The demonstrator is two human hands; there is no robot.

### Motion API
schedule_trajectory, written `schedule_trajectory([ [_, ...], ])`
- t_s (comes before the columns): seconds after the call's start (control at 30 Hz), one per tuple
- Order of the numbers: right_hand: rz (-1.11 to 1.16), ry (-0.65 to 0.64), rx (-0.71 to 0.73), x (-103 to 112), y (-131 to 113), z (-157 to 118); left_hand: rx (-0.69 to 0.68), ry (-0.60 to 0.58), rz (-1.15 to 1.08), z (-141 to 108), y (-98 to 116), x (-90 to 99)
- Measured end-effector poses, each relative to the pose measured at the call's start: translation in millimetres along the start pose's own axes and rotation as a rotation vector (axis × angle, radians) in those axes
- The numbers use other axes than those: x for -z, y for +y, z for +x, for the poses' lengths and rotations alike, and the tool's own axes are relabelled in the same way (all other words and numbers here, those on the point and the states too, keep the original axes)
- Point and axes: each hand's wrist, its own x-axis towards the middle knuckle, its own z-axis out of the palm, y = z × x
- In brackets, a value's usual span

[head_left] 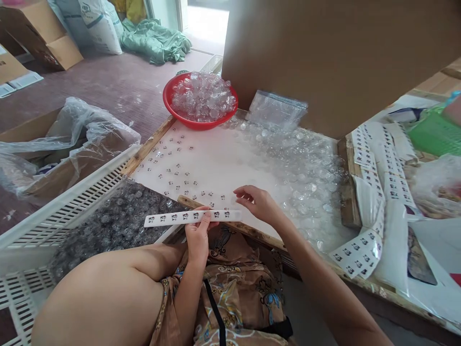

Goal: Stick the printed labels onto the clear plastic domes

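Note:
My left hand (200,235) is closed on a narrow white strip of stickers (175,217), thumb on top. Small black printed figures run along the strip, and its right end is blank. Just above that end, my right hand (257,202) has its fingers bent and drawn together; anything between the fingertips is too small to make out. Beneath lies a white work board (216,158) with wooden edging. Single stickers (178,182) are scattered over its left part. Many clear round plastic pieces (306,168) cover its right part.
A red basin (201,126) heaped with clear balls stands at the board's far corner. At left, a white crate (90,185) holds dark-looking clear pieces. A large cardboard panel (306,57) rises behind. More sticker sheets (360,250) hang over the right wooden edge.

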Motion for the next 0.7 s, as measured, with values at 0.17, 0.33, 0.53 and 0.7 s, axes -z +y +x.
schedule_trajectory([
  [0.17,-0.282,-0.047,0.073,-3.4,17.3,13.1,0.008,0.007,-0.007,-1.0,2.3,-1.3],
  [0.33,-0.331,-0.04,0.065,-9.4,18.6,18.8,0.015,0.018,0.005,-0.3,1.2,-1.5],
  [0.53,-0.264,0.005,0.028,-6.4,19.7,36.1,0.025,0.014,0.038,2.5,-1.3,2.3],
  [0.7,-0.375,0.141,0.023,-11.4,17.1,45.8,0.04,-0.047,0.086,2.2,0.4,4.2],
])
